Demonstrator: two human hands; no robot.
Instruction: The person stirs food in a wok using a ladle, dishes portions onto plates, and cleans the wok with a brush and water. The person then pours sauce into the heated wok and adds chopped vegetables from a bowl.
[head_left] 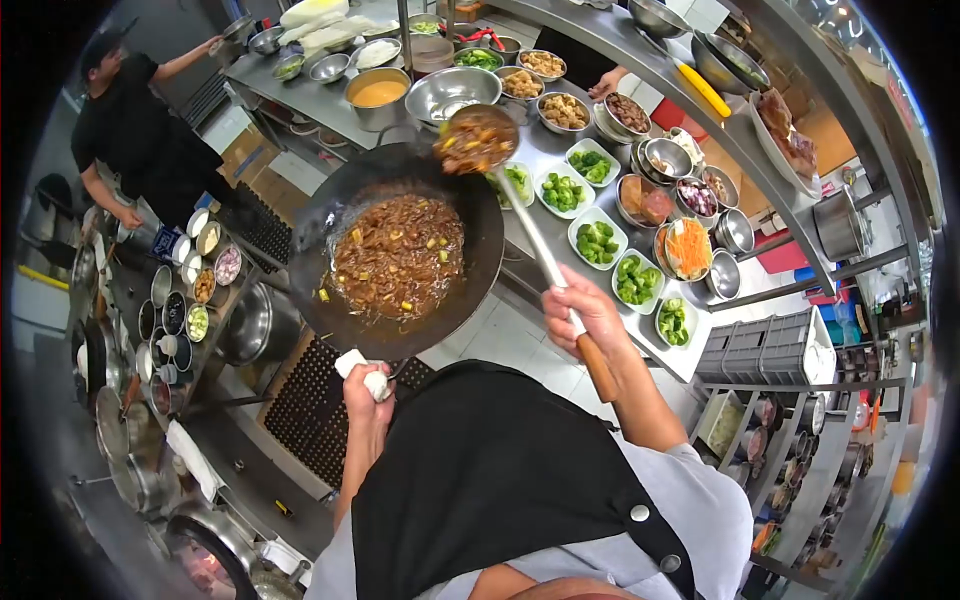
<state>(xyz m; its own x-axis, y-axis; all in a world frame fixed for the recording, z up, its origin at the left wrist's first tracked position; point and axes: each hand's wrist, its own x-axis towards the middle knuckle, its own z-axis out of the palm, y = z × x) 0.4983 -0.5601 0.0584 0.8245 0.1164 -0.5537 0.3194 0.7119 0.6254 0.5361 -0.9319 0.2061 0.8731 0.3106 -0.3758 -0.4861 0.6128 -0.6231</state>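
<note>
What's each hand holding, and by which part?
Left hand: wok, at near edge, through white cloth. Right hand: ladle, by its handle, near where metal meets wood.

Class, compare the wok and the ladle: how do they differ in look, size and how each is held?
The wok is dark, while the ladle has a silvery shaft and brown handle end. The wok is broad; the ladle's bowl is far smaller. The left hand grips a white cloth at the wok's edge, while the right hand holds the ladle directly. Both contain brown, saucy food.
</note>
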